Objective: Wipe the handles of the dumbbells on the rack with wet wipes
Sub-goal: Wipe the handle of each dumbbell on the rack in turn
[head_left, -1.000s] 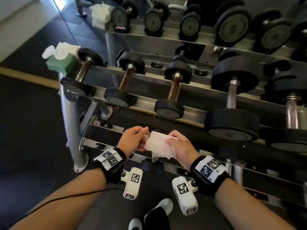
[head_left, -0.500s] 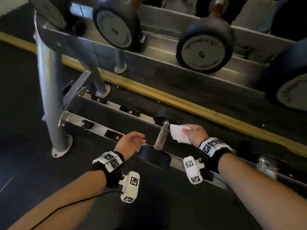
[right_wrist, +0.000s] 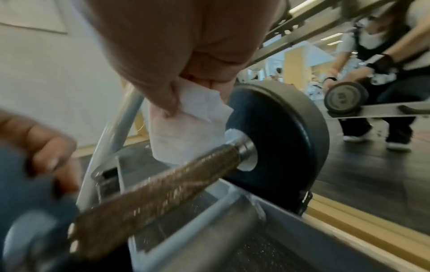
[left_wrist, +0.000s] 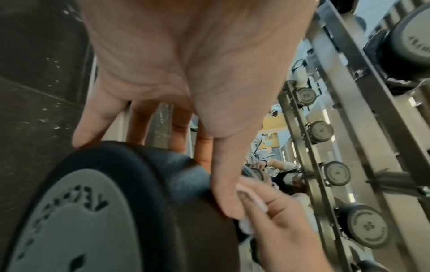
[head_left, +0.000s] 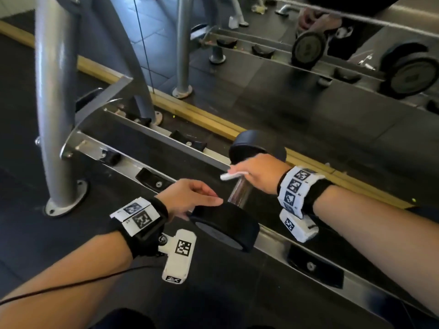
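Head view: a dumbbell [head_left: 234,205] lies on the lowest shelf of the rack [head_left: 133,162], close to the floor. The left hand [head_left: 190,198] rests on the near black weight [head_left: 225,224], with its fingers lying loose over the top. Its grip is not closed on anything; it just steadies the weight.

The right hand [head_left: 259,173] is over the far end of the handle [head_left: 240,193]. Its grip is closed on a white wet wipe [head_left: 234,175], pinched between thumb and fingers. In the right wrist view the wipe [right_wrist: 186,125] hangs down just beside the rough metal handle [right_wrist: 158,193], near the far weight [right_wrist: 279,139]. I cannot tell if it touches the handle yet.

What could go wrong? The wipe is only held by one edge, so it may slip out or bunch up when it rubs on the bumpy metal. The dumbbell could roll if the left hand lets go, because round weights turn easily. The wipe might also clean only the top, and the under side would stay dirty. Fingers could get pinched between the weight and the rack.
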A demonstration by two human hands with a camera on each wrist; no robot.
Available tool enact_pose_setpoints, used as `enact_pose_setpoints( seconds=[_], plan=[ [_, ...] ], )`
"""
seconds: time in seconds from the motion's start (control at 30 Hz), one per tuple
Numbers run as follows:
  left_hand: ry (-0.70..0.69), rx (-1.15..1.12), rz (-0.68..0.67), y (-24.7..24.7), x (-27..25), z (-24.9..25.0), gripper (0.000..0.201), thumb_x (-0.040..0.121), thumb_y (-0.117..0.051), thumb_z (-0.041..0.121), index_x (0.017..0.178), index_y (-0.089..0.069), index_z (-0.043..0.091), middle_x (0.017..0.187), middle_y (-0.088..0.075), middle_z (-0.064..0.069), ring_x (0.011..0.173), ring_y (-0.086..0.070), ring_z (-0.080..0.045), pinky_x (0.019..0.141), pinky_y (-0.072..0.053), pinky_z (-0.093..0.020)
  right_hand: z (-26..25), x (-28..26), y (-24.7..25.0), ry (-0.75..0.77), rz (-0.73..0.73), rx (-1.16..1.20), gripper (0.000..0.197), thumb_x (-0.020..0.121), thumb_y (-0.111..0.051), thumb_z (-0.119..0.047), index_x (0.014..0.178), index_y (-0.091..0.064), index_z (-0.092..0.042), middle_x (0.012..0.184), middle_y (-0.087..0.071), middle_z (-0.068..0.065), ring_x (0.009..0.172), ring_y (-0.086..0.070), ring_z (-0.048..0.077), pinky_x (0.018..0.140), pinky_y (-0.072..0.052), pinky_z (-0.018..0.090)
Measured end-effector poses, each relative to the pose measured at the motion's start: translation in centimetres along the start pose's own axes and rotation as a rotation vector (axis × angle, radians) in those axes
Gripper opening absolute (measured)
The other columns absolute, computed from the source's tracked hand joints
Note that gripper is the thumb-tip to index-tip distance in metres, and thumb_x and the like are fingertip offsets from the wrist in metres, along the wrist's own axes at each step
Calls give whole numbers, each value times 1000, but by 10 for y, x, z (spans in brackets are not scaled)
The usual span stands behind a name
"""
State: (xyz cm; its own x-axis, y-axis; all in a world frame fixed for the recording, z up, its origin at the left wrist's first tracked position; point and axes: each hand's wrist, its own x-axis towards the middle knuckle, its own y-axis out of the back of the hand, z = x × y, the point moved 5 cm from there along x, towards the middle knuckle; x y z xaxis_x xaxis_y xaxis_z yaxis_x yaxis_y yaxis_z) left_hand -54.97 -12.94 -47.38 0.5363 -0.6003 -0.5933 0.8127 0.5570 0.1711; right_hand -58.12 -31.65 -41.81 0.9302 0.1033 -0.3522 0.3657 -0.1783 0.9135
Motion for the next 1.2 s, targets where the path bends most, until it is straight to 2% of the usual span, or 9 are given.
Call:
enact_pose_setpoints(
  seconds=[0.13,0.3,0.4,0.5,0.6,0.7,0.93,1.13,1.2],
  plan=[
    [-70,45,-5,1,3,-2,45,53,-79,56,90,-74,31,91,-76,5,82,-75,-13,70,-62,-33,-8,-13,-43,121,-113,-76,44,97,-44,-3,136,-58,-18,142,-51,11,129,-48,32,106,-41,43],
    [-90,59,9,1,4,-6,40,56,-77,56,89,-74,34,92,-75,8,82,-74,-11,66,-61,-30,-2,-21,-45,181,-109,-13,49,98,-43,2,140,-55,-20,153,-41,6,138,-40,26,112,-31,34],
    [-81,39,16,1,5,-6,42,54,-78,53,90,-74,31,93,-75,7,86,-74,-14,67,-62,-32,18,-10,-36,86,-85,-126,38,99,-55,-24,137,-57,-25,144,-52,7,130,-50,26,112,-35,38],
    [-77,32,9,0,5,-6,42,53,-77,53,89,-75,31,96,-75,5,88,-74,-15,69,-62,-34,27,-11,-37,23,-38,-43,64,82,-67,-60,133,-58,-22,124,-63,5,112,-60,20,106,-40,37],
    [-83,39,5,0,7,-7,43,54,-76,54,91,-74,32,95,-74,6,86,-74,-13,66,-62,-32,8,-22,-50,70,-72,66,35,102,-51,-32,137,-55,-36,146,-51,0,131,-51,19,114,-32,32],
    [-82,51,6,0,9,-8,39,55,-75,56,88,-74,36,96,-75,7,87,-73,-12,64,-61,-29,11,-29,-40,28,-79,240,39,101,-48,-18,131,-59,-41,143,-52,-4,129,-50,16,110,-39,36],
    [-72,48,-19,3,13,-10,37,53,-76,58,84,-74,38,93,-75,9,88,-73,-12,70,-62,-34,32,-31,8,-39,441,198,46,99,-50,-15,142,-49,-30,122,-67,5,107,-65,18,95,-53,36],
    [-75,41,2,2,13,-12,38,52,-77,59,83,-75,37,92,-75,9,85,-74,-11,67,-62,-32,22,-23,-45,90,44,-22,52,101,-34,1,148,-41,-19,162,-26,-1,150,-21,22,122,-21,41],
    [-79,47,12,2,12,-12,42,50,-77,61,84,-75,36,91,-75,9,83,-74,-10,67,-62,-32,16,-24,-58,106,56,29,48,100,-40,1,143,-49,-20,159,-32,-3,146,-30,15,118,-27,32]
  ],
)
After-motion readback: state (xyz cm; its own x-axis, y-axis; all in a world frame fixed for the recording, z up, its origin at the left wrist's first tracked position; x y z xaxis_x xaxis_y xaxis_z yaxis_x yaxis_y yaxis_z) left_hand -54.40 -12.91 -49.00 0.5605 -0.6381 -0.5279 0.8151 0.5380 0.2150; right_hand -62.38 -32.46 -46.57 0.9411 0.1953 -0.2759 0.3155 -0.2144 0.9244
